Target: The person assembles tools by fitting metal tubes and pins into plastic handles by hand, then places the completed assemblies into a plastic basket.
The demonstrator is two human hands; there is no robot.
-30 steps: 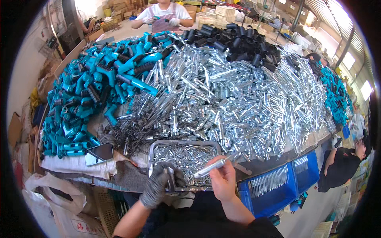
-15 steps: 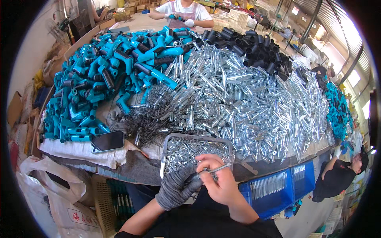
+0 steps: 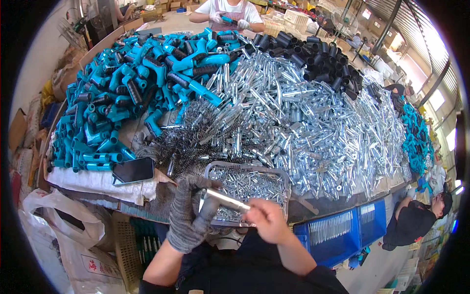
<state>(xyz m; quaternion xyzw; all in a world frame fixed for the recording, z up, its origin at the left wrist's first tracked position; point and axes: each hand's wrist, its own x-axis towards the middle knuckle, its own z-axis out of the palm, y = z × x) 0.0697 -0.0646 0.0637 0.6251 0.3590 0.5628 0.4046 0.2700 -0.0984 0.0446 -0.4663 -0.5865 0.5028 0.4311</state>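
Observation:
A shiny metal tube (image 3: 225, 199) is held level between my hands in front of my body. My left hand (image 3: 187, 220), in a grey knit glove, grips its left end with thumb and fingers. Bare fingers of my right hand (image 3: 268, 221) close round the other end of that tube and hide it. Just beyond the hands sits a grey-rimmed tray (image 3: 284, 177) of small metal parts. Dark wire springs (image 3: 196, 120) lie in a tangle behind the tray. A large heap of silvery metal parts (image 3: 313, 132) spreads to the right.
Teal and black plastic handles (image 3: 147, 73) are piled at the left, black cylinders (image 3: 323, 63) at the back. A phone (image 3: 133, 170) rests on white cloth (image 3: 105, 186). Blue bins (image 3: 328, 245) with metal rods stand low at the right. Co-workers sit opposite (image 3: 229, 17) and right (image 3: 416, 215).
The hands have moved apart, and the metal tube now spans between them. My gloved left hand has shifted left and up. Opposite, the co-worker has moved the teal piece.

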